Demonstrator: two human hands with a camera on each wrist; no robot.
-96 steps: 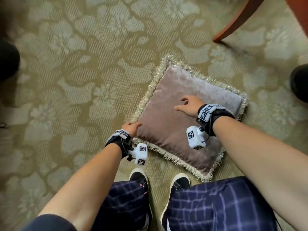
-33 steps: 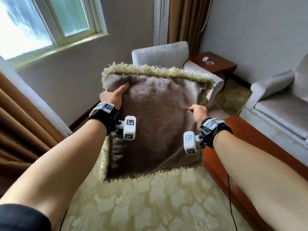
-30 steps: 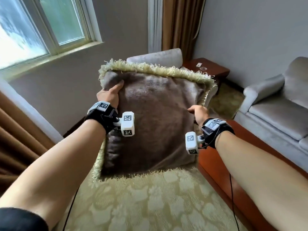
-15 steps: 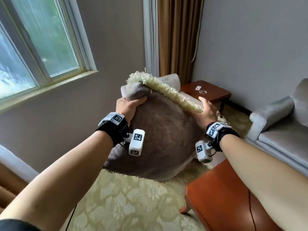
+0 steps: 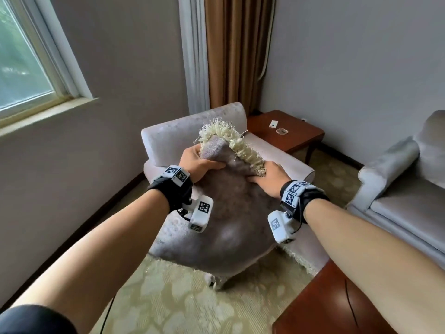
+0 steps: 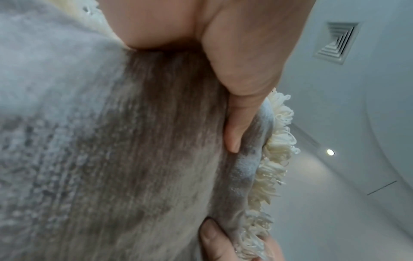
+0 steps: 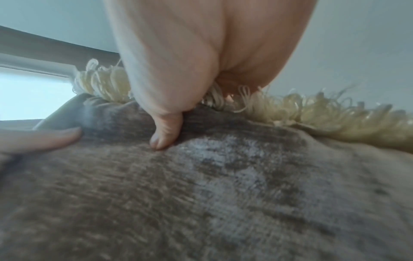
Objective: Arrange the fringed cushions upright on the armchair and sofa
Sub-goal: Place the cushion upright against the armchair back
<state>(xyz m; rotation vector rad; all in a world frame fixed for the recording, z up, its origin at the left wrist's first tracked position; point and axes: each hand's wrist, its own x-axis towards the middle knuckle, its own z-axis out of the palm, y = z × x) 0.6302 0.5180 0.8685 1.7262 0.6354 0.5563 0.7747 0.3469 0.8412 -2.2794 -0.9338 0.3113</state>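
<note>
A taupe velvet cushion [image 5: 231, 213] with a cream fringe [image 5: 240, 145] hangs in the air just in front of the pale grey armchair [image 5: 173, 136]. My left hand [image 5: 199, 162] grips its upper left corner, thumb pressed into the velvet [image 6: 234, 134]. My right hand [image 5: 267, 177] grips the top edge at the right, thumb on the near face [image 7: 165, 134] and fingers behind the fringe [image 7: 312, 113]. The cushion [image 6: 111, 159] bulges toward me and hides the armchair seat. The grey sofa [image 5: 404, 189] stands to the right.
A red-brown side table [image 5: 286, 133] with two small items stands in the corner between armchair and sofa. A low wooden table [image 5: 332, 302] is at my lower right. Patterned carpet [image 5: 173, 297] lies below, with a window [image 5: 21, 61] on the left wall and curtains [image 5: 236, 49] behind the armchair.
The cushion went from flat on the carpet to lifted in both hands. Over the last second I have moved closer to the armchair and my hands have shifted to the cushion's top edge.
</note>
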